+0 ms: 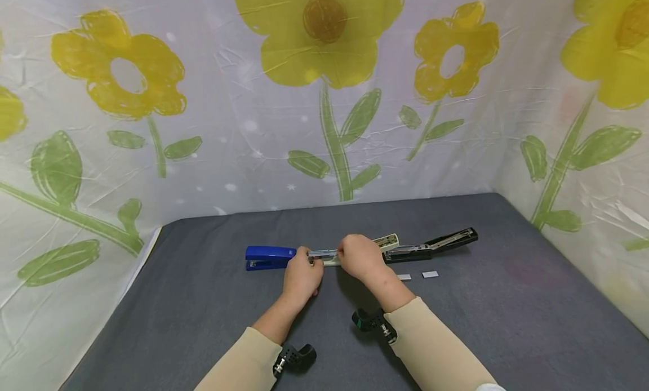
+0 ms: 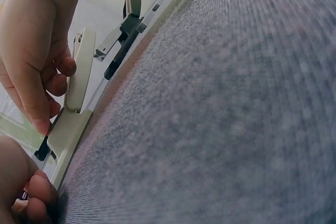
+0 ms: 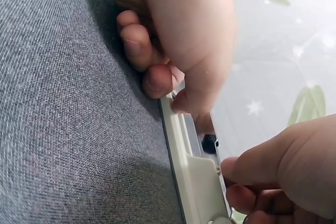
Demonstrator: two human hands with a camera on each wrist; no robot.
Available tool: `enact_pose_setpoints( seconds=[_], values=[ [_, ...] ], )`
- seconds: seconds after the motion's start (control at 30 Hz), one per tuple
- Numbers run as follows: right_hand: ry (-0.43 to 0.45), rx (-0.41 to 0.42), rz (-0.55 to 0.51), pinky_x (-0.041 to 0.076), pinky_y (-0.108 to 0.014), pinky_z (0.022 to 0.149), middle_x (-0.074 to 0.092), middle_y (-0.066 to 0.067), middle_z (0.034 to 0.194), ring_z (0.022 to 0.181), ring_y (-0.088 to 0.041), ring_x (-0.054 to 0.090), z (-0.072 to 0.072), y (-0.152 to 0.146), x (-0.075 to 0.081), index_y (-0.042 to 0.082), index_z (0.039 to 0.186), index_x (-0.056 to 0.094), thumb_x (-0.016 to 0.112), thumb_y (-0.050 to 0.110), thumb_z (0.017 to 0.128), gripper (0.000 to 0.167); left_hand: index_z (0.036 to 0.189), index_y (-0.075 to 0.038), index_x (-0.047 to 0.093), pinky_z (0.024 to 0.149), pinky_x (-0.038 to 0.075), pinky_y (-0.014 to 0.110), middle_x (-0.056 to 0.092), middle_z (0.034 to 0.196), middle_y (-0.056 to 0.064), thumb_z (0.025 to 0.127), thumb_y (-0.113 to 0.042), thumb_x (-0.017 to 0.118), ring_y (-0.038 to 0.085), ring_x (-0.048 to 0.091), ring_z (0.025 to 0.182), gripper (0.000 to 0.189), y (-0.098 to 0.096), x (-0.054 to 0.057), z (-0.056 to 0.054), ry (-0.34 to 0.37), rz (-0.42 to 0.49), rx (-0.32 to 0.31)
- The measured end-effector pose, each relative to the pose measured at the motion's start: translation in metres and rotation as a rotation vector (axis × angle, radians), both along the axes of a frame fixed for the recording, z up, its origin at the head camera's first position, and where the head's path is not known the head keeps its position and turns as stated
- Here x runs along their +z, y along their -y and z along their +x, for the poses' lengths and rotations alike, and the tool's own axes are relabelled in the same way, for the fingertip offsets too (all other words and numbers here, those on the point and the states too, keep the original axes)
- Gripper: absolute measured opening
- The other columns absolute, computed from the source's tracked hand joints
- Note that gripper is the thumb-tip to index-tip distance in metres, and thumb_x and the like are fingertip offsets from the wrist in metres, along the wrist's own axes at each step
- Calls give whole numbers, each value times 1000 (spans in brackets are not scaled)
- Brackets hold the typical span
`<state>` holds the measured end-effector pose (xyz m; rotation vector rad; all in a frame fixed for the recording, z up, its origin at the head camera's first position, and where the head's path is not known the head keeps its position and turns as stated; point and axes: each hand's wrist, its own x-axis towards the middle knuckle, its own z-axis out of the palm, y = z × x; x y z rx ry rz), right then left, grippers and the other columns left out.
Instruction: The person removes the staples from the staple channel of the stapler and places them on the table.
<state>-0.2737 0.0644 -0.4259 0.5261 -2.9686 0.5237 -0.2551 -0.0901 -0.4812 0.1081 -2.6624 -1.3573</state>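
Observation:
A cream stapler [image 1: 388,243] lies with its top arm swung back and its metal magazine exposed. My left hand [image 1: 303,275] grips the front end of its base, with fingers curled underneath in the right wrist view. Near the hinge [image 3: 205,182], my right hand [image 1: 361,258] pinches at the magazine with thumb and fingertips. A small black piece [image 3: 210,143] sits in the magazine between the two hands. What lies inside the right fingers is hidden. Left of my left hand is a blue stapler [image 1: 270,254], its top down.
A black stapler [image 1: 408,254] lies folded open to the right, behind my right hand. Two small white strips [image 1: 430,274] rest on the grey cloth in front of it. Beyond the table [image 1: 203,323] hangs a flower-printed curtain [image 1: 228,154].

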Motion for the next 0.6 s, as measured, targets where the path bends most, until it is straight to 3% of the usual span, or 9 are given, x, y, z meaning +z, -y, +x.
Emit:
enact_pose_setpoints(
  seconds=[0.17,0.4,0.5,0.6],
  values=[
    [29,-39,-77,52,-33,58,74,-2,88,67,-16,64,0,1,1,12,96,81,72,18,97,11,113,2,57,41,47,33,55,49,2,95,-12,57,12,50,29,22,1,0,0,7,3,-6],
    [-24,-44,-226,50,-32,59,68,0,79,63,-14,59,1,6,0,11,89,75,76,16,94,7,112,3,57,40,47,33,55,48,2,95,-11,58,12,50,29,22,1,-1,0,1,-1,-9],
    [-18,-39,-278,51,-33,62,69,-2,84,69,-17,62,0,7,-2,11,93,73,76,13,94,4,110,2,57,39,47,33,55,49,2,95,-11,58,12,50,28,20,1,-1,-1,-5,3,-11],
    [-16,11,-250,55,-36,70,71,-5,94,82,-21,67,1,7,-3,8,104,76,73,11,96,9,109,2,57,38,46,33,55,49,2,95,-10,58,12,49,28,19,1,-1,-1,-7,3,-14]
  ],
)
